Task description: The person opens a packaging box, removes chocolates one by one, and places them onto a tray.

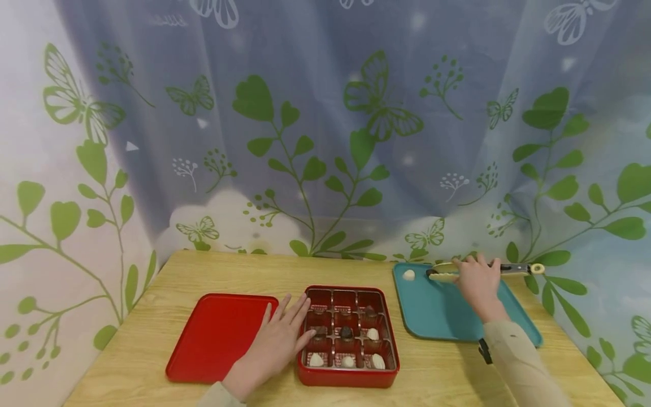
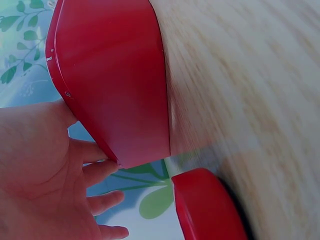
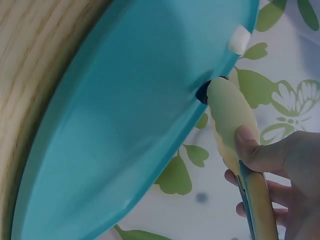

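Observation:
A red box (image 1: 348,377) with square compartments holds several white and dark chocolates. My left hand (image 1: 283,334) lies flat with straight fingers against its left wall; in the left wrist view the fingers (image 2: 102,170) touch the box's red side (image 2: 115,80). My right hand (image 1: 475,278) grips cream tongs (image 1: 513,269) over the far edge of a teal tray (image 1: 437,316). The tong tips (image 3: 227,107) sit at a dark chocolate (image 3: 202,93). A white chocolate (image 1: 409,275) lies in the tray's far left corner.
A red lid (image 1: 216,336) lies flat left of the box, seen also as a red lid (image 2: 207,210) in the left wrist view. The wooden table (image 1: 447,373) ends at a leaf-print curtain (image 1: 325,141) behind and to both sides.

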Motion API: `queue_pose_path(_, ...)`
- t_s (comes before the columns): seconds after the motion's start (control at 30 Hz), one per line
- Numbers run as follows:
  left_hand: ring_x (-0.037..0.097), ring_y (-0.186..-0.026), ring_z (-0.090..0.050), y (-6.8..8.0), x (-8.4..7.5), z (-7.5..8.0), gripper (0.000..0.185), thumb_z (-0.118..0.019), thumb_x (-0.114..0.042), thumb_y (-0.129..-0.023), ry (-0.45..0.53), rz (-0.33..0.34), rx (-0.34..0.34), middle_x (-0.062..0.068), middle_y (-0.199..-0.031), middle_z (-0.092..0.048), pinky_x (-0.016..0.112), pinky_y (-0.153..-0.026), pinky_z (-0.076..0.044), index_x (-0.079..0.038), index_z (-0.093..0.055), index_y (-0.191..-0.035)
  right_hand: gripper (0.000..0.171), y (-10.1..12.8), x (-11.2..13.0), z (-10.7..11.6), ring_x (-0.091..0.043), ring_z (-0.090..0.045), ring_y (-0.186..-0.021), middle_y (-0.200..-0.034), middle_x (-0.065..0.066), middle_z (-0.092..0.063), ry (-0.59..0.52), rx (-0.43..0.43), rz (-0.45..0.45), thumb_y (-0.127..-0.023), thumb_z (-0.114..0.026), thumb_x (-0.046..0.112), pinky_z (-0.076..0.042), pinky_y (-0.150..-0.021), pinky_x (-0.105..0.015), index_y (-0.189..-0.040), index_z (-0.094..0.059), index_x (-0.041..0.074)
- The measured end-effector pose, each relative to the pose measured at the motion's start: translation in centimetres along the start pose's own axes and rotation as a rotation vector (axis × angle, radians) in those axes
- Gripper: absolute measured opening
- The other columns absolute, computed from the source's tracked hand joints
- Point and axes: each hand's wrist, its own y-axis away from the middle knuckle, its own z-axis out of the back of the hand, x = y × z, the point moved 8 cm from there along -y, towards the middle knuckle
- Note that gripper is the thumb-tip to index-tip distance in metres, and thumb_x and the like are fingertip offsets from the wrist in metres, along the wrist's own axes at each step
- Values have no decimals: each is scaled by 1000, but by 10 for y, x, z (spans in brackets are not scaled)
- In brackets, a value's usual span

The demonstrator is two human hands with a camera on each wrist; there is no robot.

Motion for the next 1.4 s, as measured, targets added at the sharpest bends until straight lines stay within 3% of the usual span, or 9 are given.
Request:
queue_pose_path(0.27, 43, -149, -28, -1, -1, -4, 65, -53, -42, -104, 6, -19, -19, 13, -162, -36, 69, -117, -20, -3, -40, -155, 52, 6, 0, -3, -40, -49, -111, -120, -21, -65, 14, -7, -4, -88, -80, 24, -30, -86, -60, -136, -65, 10)
queue_pose_path(0.63, 41, -151, -25, 0, -1, -2, 65, -50, -43, -106, -10, 9, 19, 11, -163, -34, 66, -119, -18, -5, -38, -157, 51, 28, 10, 31, -38, -52, -104, -113, -18, -64, -7, -221, 80, -85, -81, 14, -34, -84, -61, -133, -66, 10)
queue_pose_path(0.87, 41, -151, -24, 1, 0, -1, 65, -51, -43, -105, -8, 6, 17, 11, -164, -33, 67, -118, -19, -5, -38, -157, 57, 38, 41, 64, -34, -54, -102, -111, -12, -67, 35, -350, 176, -78, -87, 19, -37, -87, -59, -132, -68, 16)
queue_pose_path(1.17, 42, -151, -24, 0, 0, -1, 63, -52, -43, -105, -25, -10, -11, 10, -164, -34, 68, -117, -21, -7, -40, -156, 63, 39, 98, 98, -31, -57, -107, -118, -7, -69, 110, -350, 360, -76, -88, 24, -40, -92, -58, -135, -67, 21)
queue_pose_path(1.4, 43, -150, -25, 0, -1, 0, 61, -53, -41, -105, -19, -17, -17, 10, -163, -36, 68, -117, -20, -6, -44, -154, 64, 43, 139, 108, -29, -54, -108, -116, -4, -66, 167, -319, 520, -74, -89, 25, -40, -95, -55, -134, -67, 25)
